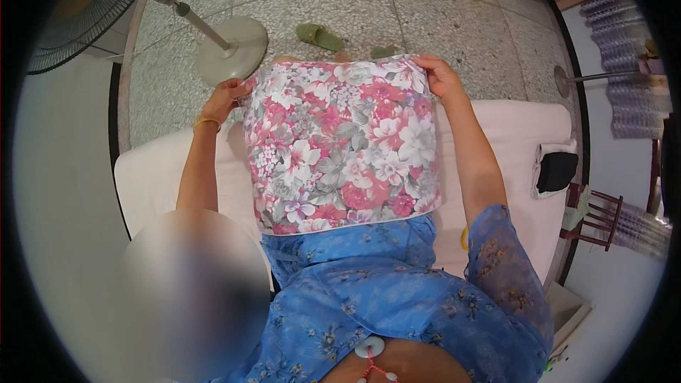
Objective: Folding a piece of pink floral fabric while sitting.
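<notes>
Across my lap lies a floral-printed cloth [340, 143], pink, white and grey, spread nearly square with a pale edge towards my waist. My left hand [227, 100], with a yellow bangle at the wrist, pinches its far left corner. At the far right corner, my right hand [437, 75] grips the cloth between thumb and fingers. The far edge hangs near my knees, and the cloth hides most of my legs. Beneath it shows my blue patterned garment [367, 244].
I sit on a pale padded surface [500, 138]. A standing fan's round base [234, 48] is on the speckled floor, front left, near a green slipper [319, 36]. Folded black and white cloths [556, 171] lie at the right end, beside a wooden chair [598, 215].
</notes>
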Action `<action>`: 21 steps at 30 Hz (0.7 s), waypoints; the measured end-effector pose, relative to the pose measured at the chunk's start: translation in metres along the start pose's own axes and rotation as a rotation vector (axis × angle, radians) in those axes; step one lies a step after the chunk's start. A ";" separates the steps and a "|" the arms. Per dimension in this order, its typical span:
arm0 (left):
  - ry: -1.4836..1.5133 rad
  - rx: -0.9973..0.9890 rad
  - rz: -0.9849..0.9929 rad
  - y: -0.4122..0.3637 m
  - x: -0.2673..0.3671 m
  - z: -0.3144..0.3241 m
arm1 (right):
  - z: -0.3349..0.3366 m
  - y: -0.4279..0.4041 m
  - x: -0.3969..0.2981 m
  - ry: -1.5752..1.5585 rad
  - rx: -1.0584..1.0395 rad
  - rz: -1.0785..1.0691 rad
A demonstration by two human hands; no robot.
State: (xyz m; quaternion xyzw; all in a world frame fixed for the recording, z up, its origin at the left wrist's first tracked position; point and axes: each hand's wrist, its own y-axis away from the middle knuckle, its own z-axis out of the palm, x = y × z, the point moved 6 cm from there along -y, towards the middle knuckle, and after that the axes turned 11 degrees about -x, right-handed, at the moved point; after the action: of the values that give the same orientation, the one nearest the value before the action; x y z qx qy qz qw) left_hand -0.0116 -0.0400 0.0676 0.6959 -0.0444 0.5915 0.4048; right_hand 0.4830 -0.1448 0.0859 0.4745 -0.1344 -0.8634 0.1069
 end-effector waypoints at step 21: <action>0.327 0.230 0.412 0.104 0.098 0.024 | 0.115 0.091 -0.077 0.593 0.231 -0.366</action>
State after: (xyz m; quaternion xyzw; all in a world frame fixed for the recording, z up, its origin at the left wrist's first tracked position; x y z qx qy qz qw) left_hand -0.0199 -0.0834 0.2061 0.6088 -0.0515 0.7670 0.1961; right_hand 0.4310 -0.1917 0.2367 0.7293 -0.1073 -0.6722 -0.0694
